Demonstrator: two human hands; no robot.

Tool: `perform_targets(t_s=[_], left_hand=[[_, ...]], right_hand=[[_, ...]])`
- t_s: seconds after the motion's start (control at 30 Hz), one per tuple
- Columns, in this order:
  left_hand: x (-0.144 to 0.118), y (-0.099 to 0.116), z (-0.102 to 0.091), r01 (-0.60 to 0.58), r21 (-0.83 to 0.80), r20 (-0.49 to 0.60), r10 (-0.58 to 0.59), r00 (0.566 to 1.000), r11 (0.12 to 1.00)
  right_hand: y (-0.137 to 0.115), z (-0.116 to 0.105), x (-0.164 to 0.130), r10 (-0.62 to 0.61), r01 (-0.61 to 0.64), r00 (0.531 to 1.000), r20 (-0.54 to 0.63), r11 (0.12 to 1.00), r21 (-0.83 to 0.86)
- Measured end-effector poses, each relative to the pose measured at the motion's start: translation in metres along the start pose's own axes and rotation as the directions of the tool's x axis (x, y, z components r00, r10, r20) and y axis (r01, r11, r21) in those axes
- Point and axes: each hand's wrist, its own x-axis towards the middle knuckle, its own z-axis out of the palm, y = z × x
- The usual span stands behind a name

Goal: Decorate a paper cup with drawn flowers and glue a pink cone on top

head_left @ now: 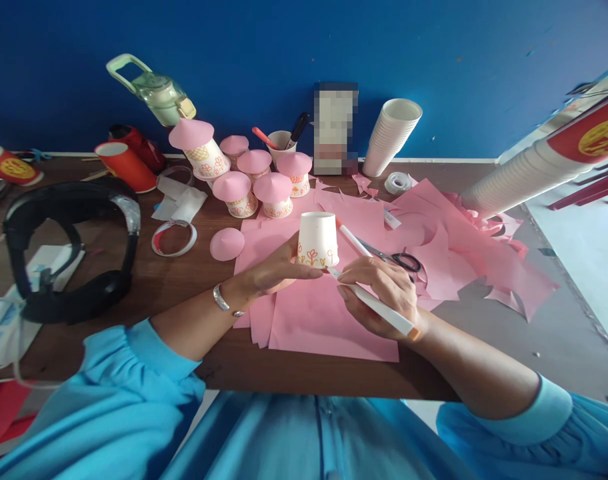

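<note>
My left hand [279, 268] grips a white paper cup [317, 230], held upside down above pink paper sheets [329, 327]. Red and yellow flower drawings run along the cup's lower band. In my right hand [384, 290] is a white marker pen [379, 308] with an orange end, its tip at the cup's lower edge. A second white marker with a red end [351, 235] lies just behind that hand, beside black-handled scissors [407, 262]. Decorated cups with pink cone tops, such as one tall one [204, 157], stand behind my left hand. A loose pink cone [227, 245] lies nearer.
Stacked white cups [391, 137] lean by the blue wall, near a tape roll [399, 183]. Pink scraps [514, 280] spread to the right. A black headset-like frame [74, 310], a red cup [127, 167], a tape ring [174, 239] and a green bottle [161, 97] are on the left.
</note>
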Motion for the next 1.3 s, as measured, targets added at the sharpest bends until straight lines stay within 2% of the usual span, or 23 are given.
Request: perform_targets(t_s=[0.3, 0.67, 0.83, 1.03, 1.3], left_hand=[[-0.0005, 0.002, 0.0021, 0.002, -0.029, 0.002, -0.002, 1.0, 1.0], [-0.0016, -0.0035, -0.0034, -0.028, -0.097, 0.04, 0.032, 0.999, 0.995], [-0.001, -0.0043, -0.0049, -0.027, -0.089, 0.039, 0.03, 0.999, 0.996], [0.0001, -0.0054, -0.0054, -0.033, -0.069, 0.03, 0.036, 0.999, 0.997], [-0.0006, -0.0006, -0.0012, -0.023, -0.049, 0.046, 0.026, 0.999, 0.999]], right_hand=[[-0.0001, 0.0, 0.0003, -0.008, 0.008, 1.0, 0.009, 1.0, -0.014], [0.0004, -0.0024, 0.003, 0.016, -0.018, 0.999, -0.038, 0.998, -0.053], [-0.0014, -0.0016, 0.0036, 0.018, -0.02, 0.999, -0.035, 0.998, -0.058], [-0.0012, -0.0007, 0.0028, -0.035, 0.035, 0.999, 0.004, 0.999, -0.015], [-0.0003, -0.001, 0.0008, -0.018, 0.019, 1.0, 0.018, 0.999, -0.027]])
